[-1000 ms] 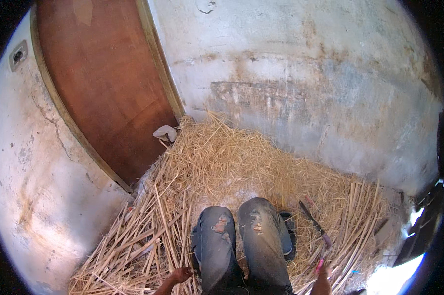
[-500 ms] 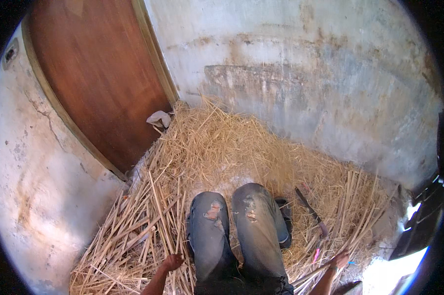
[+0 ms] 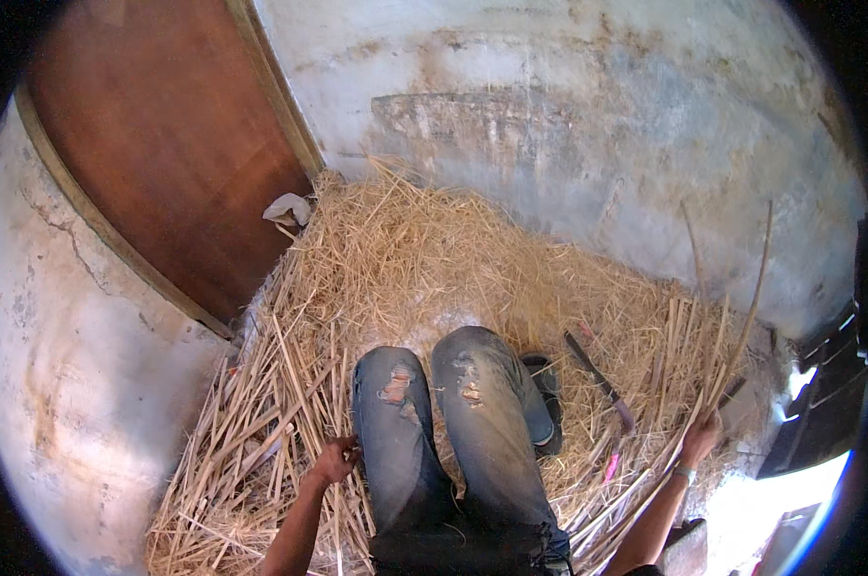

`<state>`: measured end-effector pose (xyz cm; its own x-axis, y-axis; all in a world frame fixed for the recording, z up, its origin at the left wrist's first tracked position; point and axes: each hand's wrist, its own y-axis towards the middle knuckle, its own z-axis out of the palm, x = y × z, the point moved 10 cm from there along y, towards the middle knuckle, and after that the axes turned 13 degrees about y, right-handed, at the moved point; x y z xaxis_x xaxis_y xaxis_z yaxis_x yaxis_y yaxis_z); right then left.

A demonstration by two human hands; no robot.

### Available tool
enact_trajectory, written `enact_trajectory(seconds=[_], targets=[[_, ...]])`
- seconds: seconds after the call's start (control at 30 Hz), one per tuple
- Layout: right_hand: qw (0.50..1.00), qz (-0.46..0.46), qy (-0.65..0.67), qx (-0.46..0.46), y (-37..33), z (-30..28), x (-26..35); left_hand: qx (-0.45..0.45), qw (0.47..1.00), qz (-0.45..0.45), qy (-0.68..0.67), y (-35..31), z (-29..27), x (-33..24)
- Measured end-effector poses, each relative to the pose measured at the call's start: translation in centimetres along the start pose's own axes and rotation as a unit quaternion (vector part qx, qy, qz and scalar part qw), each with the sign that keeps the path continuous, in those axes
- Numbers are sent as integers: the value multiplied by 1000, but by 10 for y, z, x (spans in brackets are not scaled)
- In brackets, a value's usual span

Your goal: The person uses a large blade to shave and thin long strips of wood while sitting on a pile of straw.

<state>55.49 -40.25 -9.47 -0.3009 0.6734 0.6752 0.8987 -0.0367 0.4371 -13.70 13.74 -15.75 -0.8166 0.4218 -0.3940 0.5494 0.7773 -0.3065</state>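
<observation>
My right hand (image 3: 703, 434) is closed round long thin stalks (image 3: 753, 288) at the right, whose tips stand up in front of the wall. Just beyond that hand shows a short dark flat piece (image 3: 734, 390); whether it is gripped too, I cannot make out. Beside my left thigh, over split canes (image 3: 261, 432), my left hand (image 3: 336, 459) has its fingers curled together. What they hold, if anything, is hidden. A long-bladed knife (image 3: 595, 372) with a brownish handle lies on the straw between my right leg and right hand, near a pink strip (image 3: 612, 467).
Loose straw (image 3: 424, 230) is heaped ahead against a stained wall (image 3: 588, 144). At the left stand a brown door (image 3: 165, 144) and a cracked pale wall (image 3: 79, 384). A whitish scrap (image 3: 288, 209) lies by the door's corner. My bent knees, in torn jeans (image 3: 482, 413), fill the middle.
My right hand has moved up and away from me, raising the stalks' ends off the pile. My left hand has shifted slightly upward. The whole view has tilted a little.
</observation>
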Motion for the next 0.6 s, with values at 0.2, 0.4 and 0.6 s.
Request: enact_trajectory(seconds=[0.2, 0.4, 0.6], targets=[[989, -16, 146, -24, 2, -20, -4, 43, 999, -21, -12, -16, 35, 24], [933, 27, 346, 94, -30, -4, 155, -182, 980, -81, -14, -7, -48, 4], [834, -84, 450, 309, -40, 56, 357, -369, 869, 91, -316, 13, -253, -175]])
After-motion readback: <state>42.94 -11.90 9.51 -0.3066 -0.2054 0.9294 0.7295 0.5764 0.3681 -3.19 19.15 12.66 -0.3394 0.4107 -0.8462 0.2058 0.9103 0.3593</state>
